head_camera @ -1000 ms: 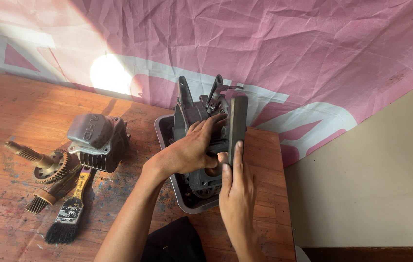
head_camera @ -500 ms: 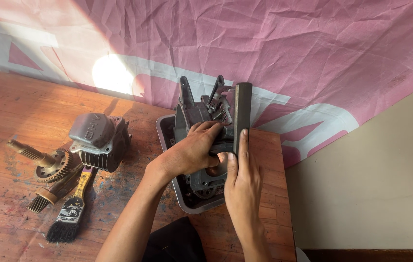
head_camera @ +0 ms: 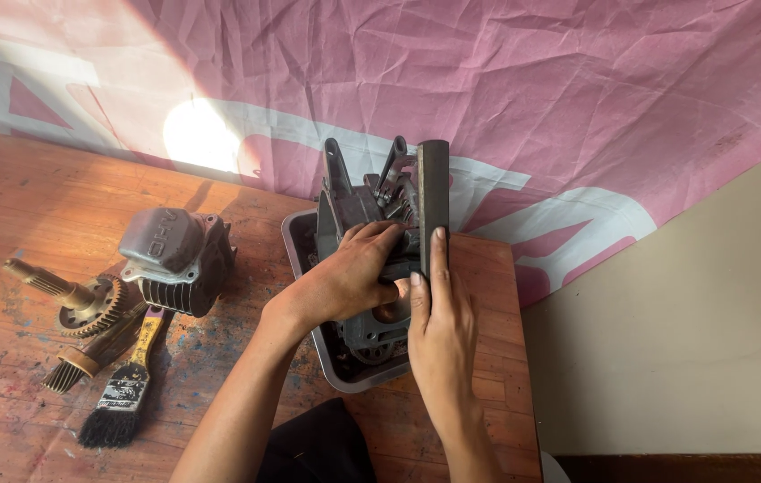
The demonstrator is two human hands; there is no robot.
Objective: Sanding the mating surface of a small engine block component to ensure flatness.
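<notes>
The left hand [head_camera: 344, 277] has its grip closed over the side of a dark engine block [head_camera: 362, 224] that stands in a grey tray [head_camera: 295, 234] on the wooden surface [head_camera: 31, 206], while the right hand [head_camera: 441, 326] is clasped on a flat dark bar [head_camera: 433, 192], forefinger stretched up along it, the bar upright against the block's right side, seemingly touching it. Well to the left lie a finned cylinder part [head_camera: 176, 259], a geared shaft [head_camera: 67, 295] and two brushes [head_camera: 125, 385]; pink cloth [head_camera: 532, 98] hangs behind.
</notes>
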